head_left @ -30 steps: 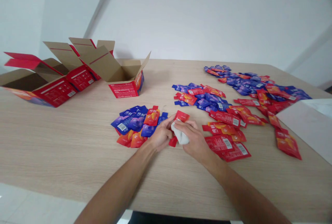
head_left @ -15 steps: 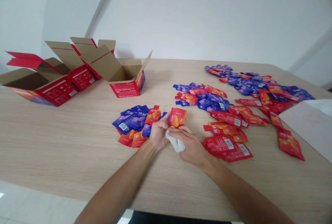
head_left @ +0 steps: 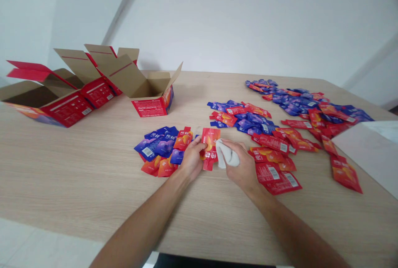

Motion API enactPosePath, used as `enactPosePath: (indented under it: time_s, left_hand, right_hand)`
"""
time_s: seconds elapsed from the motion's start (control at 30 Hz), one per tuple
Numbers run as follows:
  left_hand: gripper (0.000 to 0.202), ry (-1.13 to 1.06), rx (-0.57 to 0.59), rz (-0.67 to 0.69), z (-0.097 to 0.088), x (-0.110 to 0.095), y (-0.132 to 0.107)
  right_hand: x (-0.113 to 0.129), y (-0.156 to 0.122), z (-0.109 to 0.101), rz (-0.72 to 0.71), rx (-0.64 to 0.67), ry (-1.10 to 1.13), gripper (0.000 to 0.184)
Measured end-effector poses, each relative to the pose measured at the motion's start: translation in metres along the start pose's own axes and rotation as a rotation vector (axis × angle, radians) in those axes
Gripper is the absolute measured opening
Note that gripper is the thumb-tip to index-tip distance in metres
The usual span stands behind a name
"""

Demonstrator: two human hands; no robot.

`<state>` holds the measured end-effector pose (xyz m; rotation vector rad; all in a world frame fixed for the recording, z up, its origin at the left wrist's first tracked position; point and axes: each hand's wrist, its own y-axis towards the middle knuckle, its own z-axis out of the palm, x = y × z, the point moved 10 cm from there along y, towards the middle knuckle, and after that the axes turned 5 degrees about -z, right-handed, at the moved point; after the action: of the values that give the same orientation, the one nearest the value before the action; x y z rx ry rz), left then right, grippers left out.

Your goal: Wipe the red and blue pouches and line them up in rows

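My left hand [head_left: 193, 158] grips a red pouch [head_left: 210, 146] with an orange fruit print by its left edge, its tabbed end pointing toward me. In my right hand [head_left: 242, 164] is a folded white cloth [head_left: 226, 155], bunched between the fingers close to the pouch's right edge. Just left of my left hand, several blue and red pouches [head_left: 164, 143] lie in a small overlapping heap. Beyond my right hand, more red pouches [head_left: 276, 175] are spread flat, some with barcodes facing up.
Open red cardboard boxes [head_left: 151, 105] stand at the back left with flaps raised. A mixed blue and red pouch pile [head_left: 245, 117] lies mid-table, and a larger pile [head_left: 298, 100] stretches behind it. A white sheet or panel [head_left: 370, 148] is at the right edge.
My right hand with the cloth has moved right, off the pouch's lower part. The pouch now shows its full front and tabbed end, held by my left hand at its side.
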<state>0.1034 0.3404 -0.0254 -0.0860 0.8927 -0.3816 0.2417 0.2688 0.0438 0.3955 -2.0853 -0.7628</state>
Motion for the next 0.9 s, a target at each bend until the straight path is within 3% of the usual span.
enactPosePath:
  time_s: [0.27,0.43,0.7,0.83,0.9]
  left_hand:
    - [0.052,0.012,-0.042,0.072,-0.011,-0.008,-0.001]
    - [0.052,0.015,-0.014,0.094,-0.008,-0.004,-0.002]
    - [0.026,0.058,0.018,-0.007,0.001,0.011,-0.003]
    - [0.023,-0.037,0.047,-0.147,0.007,0.026,-0.006]
    - [0.025,-0.086,0.075,-0.148,0.011,0.027,-0.008]
  right_hand:
    - [-0.011,-0.002,-0.011,0.139,-0.12,-0.005,0.036]
    - [-0.013,-0.003,-0.004,0.157,-0.082,0.014,0.03]
    - [-0.009,-0.005,0.005,0.124,-0.017,0.013,0.034]
    - [-0.003,-0.002,0.009,0.001,0.025,-0.002,0.043]
    - [0.002,0.0,0.014,-0.082,0.056,-0.004,0.044]
